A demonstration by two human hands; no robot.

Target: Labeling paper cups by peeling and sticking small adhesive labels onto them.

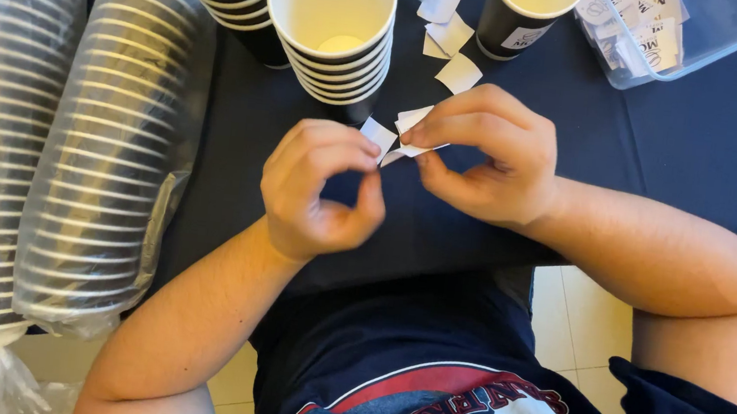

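Both hands, left hand [320, 188] and right hand [483, 155], are pinching a small white sticker [399, 133], lying roughly level left-to-right; stacked cups [332, 34] are standing just behind.

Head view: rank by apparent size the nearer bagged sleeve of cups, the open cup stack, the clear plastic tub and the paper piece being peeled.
1. Bagged sleeve of cups
2. Open cup stack and clear plastic tub: similar, and the tub is cropped, so unranked
3. Paper piece between both hands' fingers

Paper cups [335, 44] with matt white insides – some in glossy, crinkled plastic sleeves [109, 161]. The dark tablecloth [704, 142] is smooth, matt cloth; the tub [733, 35] clear plastic.
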